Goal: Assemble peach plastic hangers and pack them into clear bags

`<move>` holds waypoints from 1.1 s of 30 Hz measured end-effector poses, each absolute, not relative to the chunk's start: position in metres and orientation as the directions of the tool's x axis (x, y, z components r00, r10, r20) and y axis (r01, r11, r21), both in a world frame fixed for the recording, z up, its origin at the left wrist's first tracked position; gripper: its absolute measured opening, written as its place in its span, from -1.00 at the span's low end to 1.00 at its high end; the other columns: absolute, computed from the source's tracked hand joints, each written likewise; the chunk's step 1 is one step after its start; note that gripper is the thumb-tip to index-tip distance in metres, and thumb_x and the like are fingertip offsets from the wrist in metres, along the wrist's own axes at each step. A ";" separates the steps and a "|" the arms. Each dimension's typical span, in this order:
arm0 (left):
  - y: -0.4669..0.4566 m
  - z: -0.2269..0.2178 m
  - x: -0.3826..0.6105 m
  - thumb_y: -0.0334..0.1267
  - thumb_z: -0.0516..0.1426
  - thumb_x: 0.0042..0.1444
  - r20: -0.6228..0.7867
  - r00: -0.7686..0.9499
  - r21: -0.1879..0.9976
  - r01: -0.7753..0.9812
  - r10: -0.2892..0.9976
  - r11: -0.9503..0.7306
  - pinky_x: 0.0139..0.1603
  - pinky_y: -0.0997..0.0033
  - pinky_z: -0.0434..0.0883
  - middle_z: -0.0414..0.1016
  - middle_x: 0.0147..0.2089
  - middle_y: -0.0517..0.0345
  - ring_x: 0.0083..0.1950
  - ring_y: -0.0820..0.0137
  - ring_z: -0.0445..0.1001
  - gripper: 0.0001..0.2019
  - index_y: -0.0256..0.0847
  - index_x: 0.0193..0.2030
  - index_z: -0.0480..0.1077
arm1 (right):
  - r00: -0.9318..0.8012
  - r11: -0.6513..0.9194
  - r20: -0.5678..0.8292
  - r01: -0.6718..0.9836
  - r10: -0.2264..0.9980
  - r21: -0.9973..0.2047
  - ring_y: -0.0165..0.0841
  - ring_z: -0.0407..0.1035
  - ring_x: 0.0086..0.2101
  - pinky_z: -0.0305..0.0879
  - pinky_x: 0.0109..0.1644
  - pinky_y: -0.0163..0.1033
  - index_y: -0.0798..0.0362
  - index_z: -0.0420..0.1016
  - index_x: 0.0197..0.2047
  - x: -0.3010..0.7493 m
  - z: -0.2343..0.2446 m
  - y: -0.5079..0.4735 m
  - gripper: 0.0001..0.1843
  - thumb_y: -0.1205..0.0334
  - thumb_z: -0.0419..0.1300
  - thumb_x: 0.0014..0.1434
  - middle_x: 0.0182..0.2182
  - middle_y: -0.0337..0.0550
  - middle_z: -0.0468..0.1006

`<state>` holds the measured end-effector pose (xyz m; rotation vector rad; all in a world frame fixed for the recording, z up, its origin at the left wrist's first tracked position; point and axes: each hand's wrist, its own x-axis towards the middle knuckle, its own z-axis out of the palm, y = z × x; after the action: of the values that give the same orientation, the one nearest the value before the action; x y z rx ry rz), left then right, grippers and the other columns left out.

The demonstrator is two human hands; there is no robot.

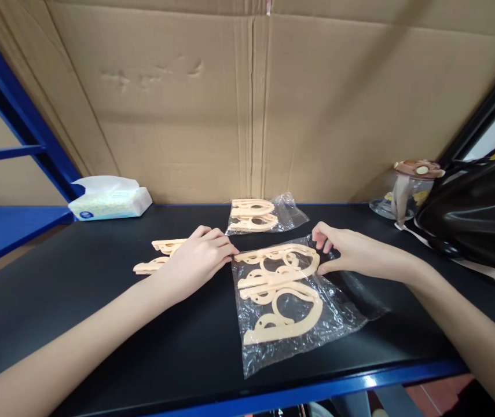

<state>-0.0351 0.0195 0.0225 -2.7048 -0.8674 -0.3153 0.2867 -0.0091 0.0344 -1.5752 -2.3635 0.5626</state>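
A clear plastic bag (pixel 343 310) lies on the black tabletop with several cream plastic pieces, which look like folding hangers (pixel 288 331), flat inside it. My left hand (pixel 199 260) pinches the bag's upper left edge, fingers close together. At the bag's upper right, my right hand (pixel 345 249) has its fingers curled and its thumb apart, the thumb tip by the rounded end of the upper hanger. Whether it touches the film I cannot tell. More loose cream hangers (pixel 149 266) lie partly hidden behind my left hand.
Behind lies a second clear bag of hangers (pixel 253 207), close to the cardboard wall (pixel 178 116). A tissue pack (pixel 112 202) sits at the back left. On the right are a clear bottle with a brown lid (pixel 418 169) and a black bag (pixel 477 202). A blue frame edges the table.
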 end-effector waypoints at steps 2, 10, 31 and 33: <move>0.021 0.021 -0.035 -0.33 -0.04 0.33 0.289 0.809 -0.239 0.578 0.512 -0.780 -0.11 0.27 0.16 0.51 -0.24 0.13 -0.16 0.28 0.37 -0.76 -0.18 -0.15 0.47 | -0.392 0.337 -0.011 0.806 0.920 -0.487 -0.30 0.36 -0.26 0.31 -0.22 -0.21 -0.02 0.17 -0.17 0.286 0.030 -0.006 -0.56 0.07 0.30 -0.03 -0.20 -0.18 0.42; 0.020 0.020 -0.034 -0.40 -0.06 0.33 0.259 0.846 -0.358 0.533 0.466 -0.767 -0.10 0.23 0.14 0.50 -0.27 0.08 -0.16 0.25 0.36 -0.75 -0.25 -0.20 0.45 | -0.398 0.375 0.081 0.752 0.914 -0.542 -0.33 0.38 -0.30 0.31 -0.24 -0.22 -0.02 0.19 -0.25 0.266 0.025 -0.007 -0.63 0.10 0.30 -0.01 -0.28 -0.22 0.46; 0.022 0.022 -0.033 -0.18 -0.04 0.33 0.285 0.693 0.004 0.689 0.662 -0.724 -0.09 0.28 0.20 0.55 -0.17 0.15 -0.11 0.30 0.41 -0.73 -0.17 -0.14 0.47 | -0.407 0.449 0.211 0.682 0.889 -0.578 -0.34 0.41 -0.30 0.29 -0.19 -0.19 -0.05 0.26 0.07 0.246 0.006 -0.009 -0.45 0.10 0.31 0.02 -0.24 -0.22 0.54; 0.024 0.022 -0.033 -0.19 -0.08 0.35 0.282 0.702 -0.014 0.684 0.653 -0.729 -0.10 0.28 0.21 0.55 -0.16 0.13 -0.11 0.29 0.41 -0.70 -0.18 -0.14 0.47 | -0.409 0.452 0.212 0.687 0.888 -0.569 -0.33 0.40 -0.31 0.30 -0.19 -0.18 -0.03 0.26 0.07 0.246 0.006 -0.009 -0.45 0.10 0.29 0.03 -0.26 -0.21 0.54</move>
<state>-0.0332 0.0241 0.0220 -2.7890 -1.1001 -0.3942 0.2456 -0.0089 0.0057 -1.3155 -2.2194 0.5481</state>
